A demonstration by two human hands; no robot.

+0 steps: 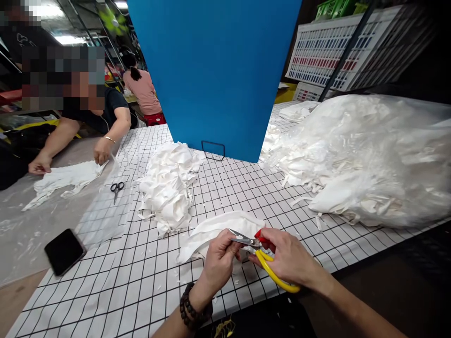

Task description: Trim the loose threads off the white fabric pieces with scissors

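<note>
The right grip [287,257] holds red-and-yellow-handled metal scissors [254,242], blades pointing left at the left grip [218,259], which pinches a white fabric piece [220,222], its long axis slanting away rightward on the black-gridded white tabletop [141,284].

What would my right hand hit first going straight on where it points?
Probably your left hand, beyond the scissors your right hand holds; depth is unclear, so the white cloth could come first.

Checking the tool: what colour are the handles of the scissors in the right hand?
Yellow and red; the handles show best in the head view.
</note>
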